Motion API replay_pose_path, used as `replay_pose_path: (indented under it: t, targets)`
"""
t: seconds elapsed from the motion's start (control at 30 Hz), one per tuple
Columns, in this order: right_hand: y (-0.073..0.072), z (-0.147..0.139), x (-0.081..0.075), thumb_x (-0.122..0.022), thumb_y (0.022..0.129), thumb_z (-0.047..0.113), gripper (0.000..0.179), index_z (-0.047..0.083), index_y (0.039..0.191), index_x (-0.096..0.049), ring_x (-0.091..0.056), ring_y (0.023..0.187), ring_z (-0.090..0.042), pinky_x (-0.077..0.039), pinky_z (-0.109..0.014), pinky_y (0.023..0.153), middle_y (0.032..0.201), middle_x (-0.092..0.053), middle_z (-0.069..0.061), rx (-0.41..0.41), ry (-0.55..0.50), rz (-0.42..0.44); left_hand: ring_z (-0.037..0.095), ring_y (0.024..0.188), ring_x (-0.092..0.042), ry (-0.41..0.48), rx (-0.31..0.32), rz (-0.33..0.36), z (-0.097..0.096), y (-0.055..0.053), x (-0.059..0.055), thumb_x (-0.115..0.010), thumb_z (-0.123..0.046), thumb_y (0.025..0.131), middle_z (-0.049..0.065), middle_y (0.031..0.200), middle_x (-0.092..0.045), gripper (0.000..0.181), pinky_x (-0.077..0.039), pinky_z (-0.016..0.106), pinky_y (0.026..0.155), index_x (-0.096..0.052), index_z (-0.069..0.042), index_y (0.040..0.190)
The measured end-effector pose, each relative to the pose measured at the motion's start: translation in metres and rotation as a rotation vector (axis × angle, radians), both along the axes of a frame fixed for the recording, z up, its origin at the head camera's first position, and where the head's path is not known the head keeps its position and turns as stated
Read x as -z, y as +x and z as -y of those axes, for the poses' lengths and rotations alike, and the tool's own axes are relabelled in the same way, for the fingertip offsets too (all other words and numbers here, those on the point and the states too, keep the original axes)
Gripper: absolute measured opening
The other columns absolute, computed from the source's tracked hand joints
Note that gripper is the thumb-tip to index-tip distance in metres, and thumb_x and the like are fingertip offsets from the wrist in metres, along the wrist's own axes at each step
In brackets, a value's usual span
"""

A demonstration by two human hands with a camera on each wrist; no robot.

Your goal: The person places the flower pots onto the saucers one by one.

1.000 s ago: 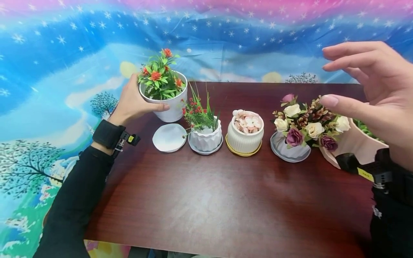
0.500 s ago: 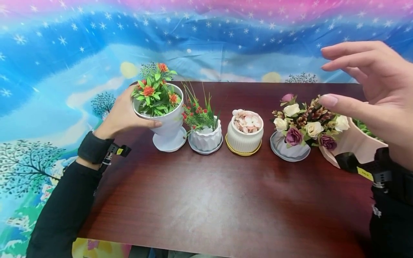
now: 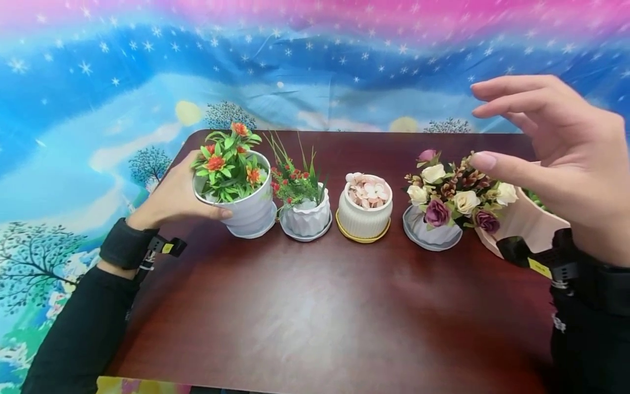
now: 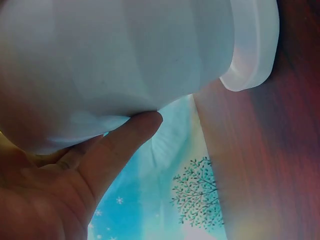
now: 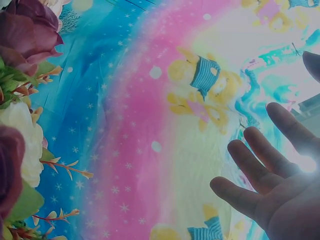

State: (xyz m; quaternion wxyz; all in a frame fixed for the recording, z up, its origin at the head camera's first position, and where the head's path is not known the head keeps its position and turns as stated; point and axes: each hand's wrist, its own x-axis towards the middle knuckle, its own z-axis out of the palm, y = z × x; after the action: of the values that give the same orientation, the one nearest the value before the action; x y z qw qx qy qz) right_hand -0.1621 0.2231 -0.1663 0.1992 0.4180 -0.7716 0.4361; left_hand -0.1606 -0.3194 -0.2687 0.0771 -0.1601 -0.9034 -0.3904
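Observation:
My left hand point(image 3: 172, 191) grips the side of a white flower pot point(image 3: 246, 209) planted with orange-red flowers point(image 3: 215, 163) and green leaves. Its thumb lies along the front near the rim; the other fingers are mostly hidden behind the pot. Below, the pot's base sits at a white saucer point(image 4: 257, 42), within its raised edge in the left wrist view. High on the right, my right hand point(image 3: 566, 148) is held in the air with nothing in it, fingers spread and apart from the thumb. Near it stands a pot of cream and purple roses point(image 3: 438, 212).
Along the dark wooden table point(image 3: 305, 317) stand a small white pot with red flowers point(image 3: 307, 219), a ribbed cream pot point(image 3: 365, 219) on a yellow saucer, and a large pinkish planter point(image 3: 531, 219) partly behind my right wrist. A printed cloth point(image 3: 320, 71) hangs behind.
My left hand has brought the flower pot down and toward me, from behind the white saucer onto it. My right hand stays raised; the head view has shifted slightly.

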Motion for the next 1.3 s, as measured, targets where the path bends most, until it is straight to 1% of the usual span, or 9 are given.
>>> replay_pose_path:
  t: [0.1, 0.3, 0.53, 0.7, 0.9, 1.07, 1.2, 1.27, 1.3]
  targets:
    - [0.002, 0.004, 0.001, -0.085, 0.088, -0.004, 0.048, -0.019, 0.128, -0.063, -0.056, 0.132, -0.031, -0.029, -0.041, 0.127, 0.149, -0.056, -0.028, -0.013, -0.045, -0.002, 0.009, 0.125, -0.053, -0.009, -0.002, 0.015, 0.001, 0.002, 0.005, -0.102, -0.012, 0.062, 0.003, 0.145, -0.055, 0.115, -0.043, 0.03, 0.104, -0.042, -0.016, 0.16]
    - [0.009, 0.009, 0.002, -0.085, 0.086, -0.007, 0.048, -0.019, 0.128, -0.064, -0.057, 0.13, -0.03, -0.033, -0.039, 0.125, 0.148, -0.057, -0.027, 0.001, -0.048, 0.016, 0.012, 0.124, -0.052, -0.012, -0.014, 0.031, 0.002, 0.001, 0.014, -0.102, -0.014, 0.061, 0.005, 0.144, -0.055, 0.113, -0.044, 0.041, 0.103, -0.044, -0.013, 0.157]
    - [0.013, 0.014, 0.007, -0.086, 0.085, -0.007, 0.049, -0.021, 0.125, -0.063, -0.057, 0.131, -0.031, -0.034, -0.035, 0.124, 0.145, -0.057, -0.031, -0.126, -0.162, 0.087, 0.011, 0.123, -0.054, 0.005, 0.009, 0.037, 0.001, 0.0, 0.026, -0.102, -0.014, 0.061, 0.005, 0.143, -0.056, 0.112, -0.044, 0.025, 0.099, -0.044, -0.013, 0.157]
    - [0.014, 0.015, 0.009, -0.085, 0.084, -0.01, 0.048, -0.022, 0.125, -0.062, -0.055, 0.134, -0.032, -0.034, -0.034, 0.124, 0.145, -0.056, -0.032, -0.16, -0.196, 0.107, 0.011, 0.123, -0.056, 0.022, 0.029, 0.036, 0.001, -0.001, 0.029, -0.103, -0.013, 0.06, 0.003, 0.143, -0.057, 0.113, -0.045, 0.021, 0.099, -0.045, -0.013, 0.157]
    - [0.013, 0.016, 0.009, -0.084, 0.083, -0.014, 0.047, -0.022, 0.125, -0.063, -0.052, 0.139, -0.033, -0.032, -0.036, 0.125, 0.144, -0.057, -0.031, -0.145, -0.196, 0.094, 0.008, 0.123, -0.054, 0.037, 0.047, 0.033, 0.005, -0.001, 0.034, -0.104, -0.009, 0.058, 0.004, 0.144, -0.054, 0.117, -0.045, 0.017, 0.097, -0.042, -0.013, 0.157]
    - [0.012, 0.007, 0.01, -0.083, 0.086, -0.011, 0.047, -0.022, 0.127, -0.062, -0.048, 0.145, -0.034, -0.032, -0.036, 0.125, 0.146, -0.057, -0.03, -0.092, -0.193, 0.057, 0.011, 0.131, -0.051, 0.098, 0.122, 0.054, 0.012, -0.001, 0.039, -0.103, -0.003, 0.059, 0.009, 0.153, -0.047, 0.125, -0.045, 0.017, 0.101, -0.034, -0.011, 0.163]
    - [0.011, -0.011, 0.014, -0.08, 0.09, -0.008, 0.047, -0.021, 0.131, -0.06, -0.047, 0.147, -0.032, -0.027, -0.039, 0.128, 0.147, -0.058, -0.026, 0.005, -0.185, 0.013, 0.009, 0.144, -0.043, 0.166, 0.202, 0.064, 0.031, 0.003, 0.037, -0.102, -0.023, 0.069, 0.022, 0.166, -0.035, 0.127, -0.039, 0.018, 0.112, -0.024, -0.01, 0.169]
    - [0.007, -0.025, 0.017, -0.078, 0.092, -0.009, 0.047, -0.019, 0.133, -0.06, -0.047, 0.147, -0.03, -0.02, -0.039, 0.13, 0.147, -0.06, -0.022, 0.022, -0.222, 0.017, 0.014, 0.151, -0.038, 0.206, 0.222, 0.038, 0.043, 0.004, 0.032, -0.096, -0.045, 0.078, 0.028, 0.169, -0.028, 0.123, -0.033, 0.019, 0.117, -0.022, -0.009, 0.17]
    - [0.003, -0.033, 0.02, -0.077, 0.092, -0.009, 0.046, -0.018, 0.134, -0.061, -0.047, 0.147, -0.03, -0.018, -0.039, 0.13, 0.147, -0.061, -0.021, 0.027, -0.256, 0.021, 0.02, 0.155, -0.034, 0.214, 0.217, 0.018, 0.048, 0.005, 0.029, -0.088, -0.058, 0.083, 0.03, 0.17, -0.025, 0.12, -0.027, 0.026, 0.123, -0.022, -0.01, 0.171]
